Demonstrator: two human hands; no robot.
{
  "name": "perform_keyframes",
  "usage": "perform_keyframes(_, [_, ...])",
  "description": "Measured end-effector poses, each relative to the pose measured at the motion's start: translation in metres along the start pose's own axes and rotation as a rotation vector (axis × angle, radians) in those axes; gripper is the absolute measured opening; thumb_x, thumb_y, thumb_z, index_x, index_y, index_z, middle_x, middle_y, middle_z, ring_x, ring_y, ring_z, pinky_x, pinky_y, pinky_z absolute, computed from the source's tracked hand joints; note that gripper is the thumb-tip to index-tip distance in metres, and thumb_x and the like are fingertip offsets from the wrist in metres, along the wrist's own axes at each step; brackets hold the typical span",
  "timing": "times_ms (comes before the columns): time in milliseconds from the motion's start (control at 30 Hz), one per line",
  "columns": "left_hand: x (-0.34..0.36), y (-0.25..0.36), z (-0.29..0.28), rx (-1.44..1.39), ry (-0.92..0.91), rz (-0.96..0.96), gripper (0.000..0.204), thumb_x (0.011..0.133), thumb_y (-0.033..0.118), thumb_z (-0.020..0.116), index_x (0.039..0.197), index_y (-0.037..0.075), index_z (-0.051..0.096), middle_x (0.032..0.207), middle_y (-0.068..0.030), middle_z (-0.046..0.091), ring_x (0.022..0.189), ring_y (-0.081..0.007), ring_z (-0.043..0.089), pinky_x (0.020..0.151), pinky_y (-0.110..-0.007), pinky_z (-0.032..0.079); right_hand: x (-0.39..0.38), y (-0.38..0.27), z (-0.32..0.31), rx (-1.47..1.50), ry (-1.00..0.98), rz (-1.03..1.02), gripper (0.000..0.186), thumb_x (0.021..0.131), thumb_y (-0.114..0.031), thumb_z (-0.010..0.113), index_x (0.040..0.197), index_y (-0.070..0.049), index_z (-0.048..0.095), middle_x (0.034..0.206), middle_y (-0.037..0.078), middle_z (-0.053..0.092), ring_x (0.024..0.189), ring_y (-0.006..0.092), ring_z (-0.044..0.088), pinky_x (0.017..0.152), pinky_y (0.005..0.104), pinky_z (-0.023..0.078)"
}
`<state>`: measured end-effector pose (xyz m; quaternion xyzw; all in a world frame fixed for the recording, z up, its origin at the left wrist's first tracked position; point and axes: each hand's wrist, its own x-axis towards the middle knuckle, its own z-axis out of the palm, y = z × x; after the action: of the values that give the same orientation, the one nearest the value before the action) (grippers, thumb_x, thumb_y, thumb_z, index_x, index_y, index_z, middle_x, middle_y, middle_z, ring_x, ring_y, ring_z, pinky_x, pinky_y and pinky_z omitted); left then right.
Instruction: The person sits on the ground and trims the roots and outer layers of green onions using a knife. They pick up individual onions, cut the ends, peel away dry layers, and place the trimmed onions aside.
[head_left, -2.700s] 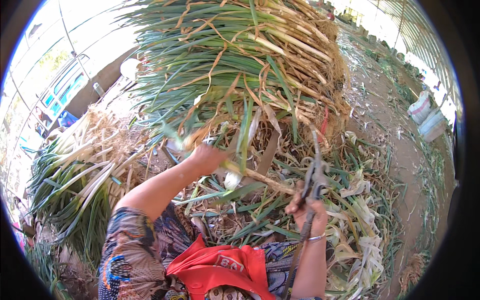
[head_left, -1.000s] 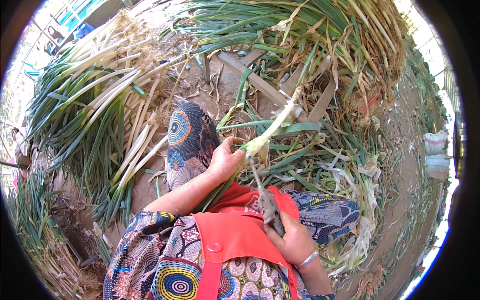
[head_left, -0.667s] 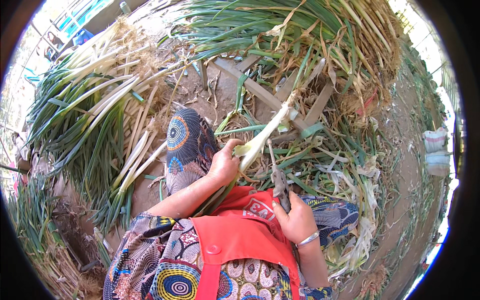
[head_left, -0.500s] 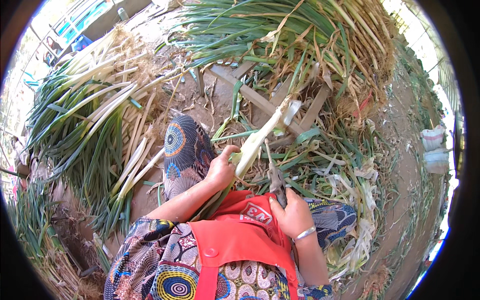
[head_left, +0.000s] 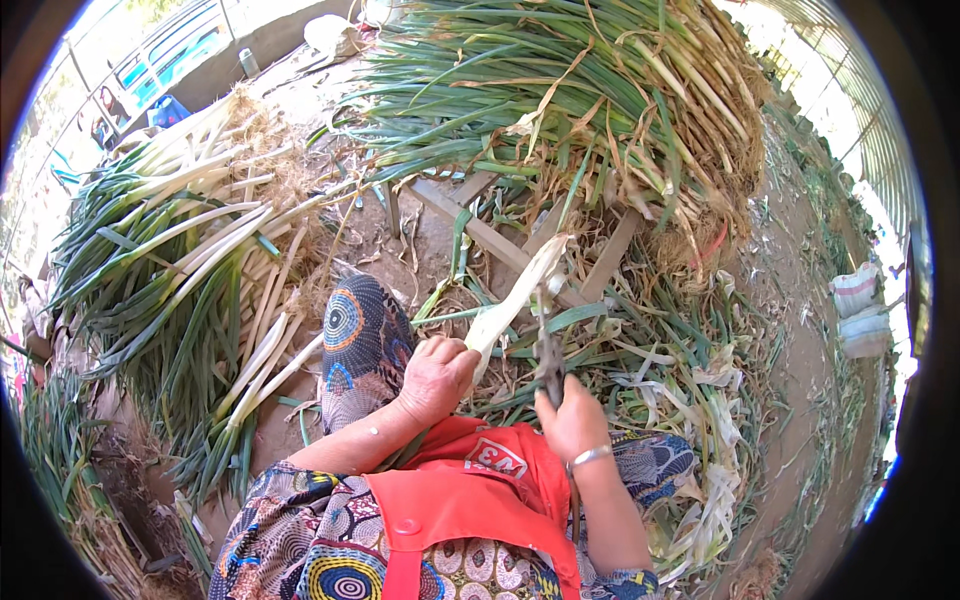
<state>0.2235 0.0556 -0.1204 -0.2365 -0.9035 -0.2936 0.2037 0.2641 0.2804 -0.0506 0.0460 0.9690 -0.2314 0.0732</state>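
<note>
My left hand, at the centre, is closed round a white leek with its pale layers showing, angled up toward the right. My right hand, wearing a silver bracelet, grips a grey metal gun-like tool with a long thin nozzle, whose tip is at the leek's right side; whether they touch I cannot tell. Below both hands lie a red apron and patterned clothing. Torn leaves and peelings lie around the right hand.
A large pile of untrimmed leeks lies ahead over wooden slats. Paler leeks are heaped at left, more greenery at lower left. Stacked sacks stand along the dirt path at right. A railing and blue objects are at upper left.
The view has tilted slightly up. Both hands sit lower in the picture; my left fingers have curled further over the leek, and the tool's tip is higher along the stalk than a second ago.
</note>
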Motion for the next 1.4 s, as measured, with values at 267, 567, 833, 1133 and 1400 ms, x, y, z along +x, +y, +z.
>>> perform_keyframes(267, [0.029, 0.008, 0.022, 0.066, -0.522, -0.361, 0.038, 0.077, 0.017, 0.069, 0.105, 0.004, 0.048, 0.095, -0.0229, 0.06, 0.091, -0.0375, 0.062, 0.074, -0.047, 0.051, 0.082, 0.012, 0.009, -0.008, 0.168, 0.119, 0.042, 0.085, -0.037, 0.062, 0.091, 0.004, 0.058, 0.087, 0.03, 0.064, 0.084, 0.0458, 0.062, 0.076, 0.0516, 0.05])
perform_keyframes(567, [0.059, -0.034, 0.03, -0.717, -0.584, -0.902, 0.041, 0.092, 0.025, 0.06, 0.122, 0.001, 0.048, 0.072, -0.0055, 0.057, 0.051, -0.0128, 0.053, 0.042, -0.029, 0.042, -0.02, -0.002, -0.009, 0.118, 0.022, -0.09, 0.037, 0.084, -0.033, 0.063, 0.089, 0.002, 0.054, 0.079, 0.029, 0.062, 0.077, 0.0474, 0.06, 0.069, 0.0527, 0.047])
perform_keyframes(833, [0.075, -0.015, -0.065, -0.866, -0.522, -0.937, 0.042, 0.096, 0.028, 0.057, 0.129, 0.004, 0.046, 0.062, -0.0006, 0.049, 0.047, -0.0091, 0.045, 0.04, -0.026, 0.037, 0.063, 0.041, 0.015, 0.098, 0.225, 0.046, 0.045, 0.082, -0.037, 0.065, 0.097, 0.005, 0.057, 0.089, 0.029, 0.064, 0.082, 0.0462, 0.062, 0.074, 0.0516, 0.05])
perform_keyframes(1133, [0.059, -0.011, -0.143, -0.552, -0.754, -0.622, 0.041, 0.085, 0.033, 0.074, 0.115, 0.007, 0.061, 0.08, -0.0022, 0.062, 0.073, -0.0095, 0.058, 0.063, -0.028, 0.046, 0.099, 0.033, -0.042, 1.051, 0.184, -0.097, 0.066, 0.09, -0.05, 0.061, 0.126, 0.005, 0.051, 0.106, 0.013, 0.063, 0.069, 0.0163, 0.059, 0.056, 0.0273, 0.046])
perform_keyframes(1400, [0.038, -0.017, -0.164, -0.242, -0.735, -0.297, 0.033, 0.084, 0.023, 0.068, 0.114, 0.013, 0.06, 0.085, -0.0132, 0.065, 0.084, -0.0319, 0.065, 0.073, -0.043, 0.05, 0.033, -0.01, -0.098, 0.768, -0.192, -0.28, 0.025, 0.092, -0.027, 0.063, 0.092, -0.003, 0.053, 0.062, 0.003, 0.055, 0.05, 0.0082, 0.049, 0.044, 0.0224, 0.036])
